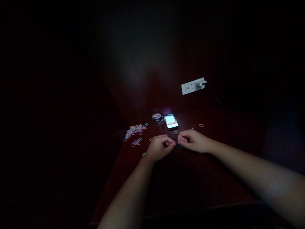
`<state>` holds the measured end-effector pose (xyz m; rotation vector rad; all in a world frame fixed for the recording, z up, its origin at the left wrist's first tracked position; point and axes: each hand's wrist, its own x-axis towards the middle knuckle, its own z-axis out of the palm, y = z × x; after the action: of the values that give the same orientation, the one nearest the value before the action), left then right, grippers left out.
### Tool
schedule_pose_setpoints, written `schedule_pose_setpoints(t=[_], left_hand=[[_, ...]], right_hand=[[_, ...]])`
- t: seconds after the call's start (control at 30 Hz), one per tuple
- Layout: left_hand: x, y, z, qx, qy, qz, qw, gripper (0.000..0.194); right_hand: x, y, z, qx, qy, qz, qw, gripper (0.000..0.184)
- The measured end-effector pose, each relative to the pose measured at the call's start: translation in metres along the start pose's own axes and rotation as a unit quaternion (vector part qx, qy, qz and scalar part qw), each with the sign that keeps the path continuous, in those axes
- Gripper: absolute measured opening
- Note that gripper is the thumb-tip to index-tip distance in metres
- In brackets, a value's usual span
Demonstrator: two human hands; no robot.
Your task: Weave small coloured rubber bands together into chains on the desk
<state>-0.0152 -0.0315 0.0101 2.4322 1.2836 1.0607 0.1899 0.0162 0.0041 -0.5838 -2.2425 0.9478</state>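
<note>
My left hand (162,147) and my right hand (193,141) meet over the dark red table, fingertips nearly touching. Both are closed in a pinch on a small elastic band (176,142), of which only a thin pale bit shows between them. A dark blue item (181,147), too dim to make out, lies under my right fingers. Just beyond the hands is a loose bluish band (175,132). To the left lies a pile of colourful elastic bands (134,131), with a smaller cluster (136,142) in front of it.
A lit phone (172,122) lies behind my hands, beside a small clear jar with a lid (157,117). An orange band (201,125) sits at the right. On the wall, a white socket (193,86) holds a plugged-in charger (200,83). The surroundings are very dark.
</note>
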Motion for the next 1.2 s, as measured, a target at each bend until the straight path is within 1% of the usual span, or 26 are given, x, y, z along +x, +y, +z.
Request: schedule_pose_setpoints(t=[0.17, 0.33, 0.53, 0.77, 1.0, 1.2], left_hand=[[-0.0007, -0.0025, -0.0014, -0.005, 0.003, -0.006, 1.000, 0.014], [-0.0002, -0.0025, -0.0012, -0.003, 0.007, -0.012, 1.000, 0.013], [0.0004, -0.0013, -0.0009, -0.005, 0.016, -0.005, 1.000, 0.012], [0.0001, -0.0018, 0.0000, -0.011, 0.032, -0.006, 0.999, 0.011], [-0.0001, 0.0011, -0.0025, -0.007, 0.017, -0.012, 1.000, 0.012], [-0.0006, -0.0001, -0.0004, 0.000, 0.031, -0.009, 0.999, 0.010]], right_hand=[[-0.0003, 0.0023, -0.0019, 0.004, -0.009, 0.009, 1.000, 0.018], [-0.0003, 0.0072, -0.0014, 0.005, -0.014, -0.001, 1.000, 0.014], [-0.0002, 0.0074, -0.0014, 0.016, -0.023, 0.005, 1.000, 0.009], [-0.0008, 0.0054, -0.0028, -0.004, -0.007, 0.007, 1.000, 0.007], [-0.0018, 0.0044, -0.0027, 0.003, 0.004, 0.002, 1.000, 0.010], [-0.0014, 0.0017, -0.0027, 0.001, 0.017, 0.005, 1.000, 0.011]])
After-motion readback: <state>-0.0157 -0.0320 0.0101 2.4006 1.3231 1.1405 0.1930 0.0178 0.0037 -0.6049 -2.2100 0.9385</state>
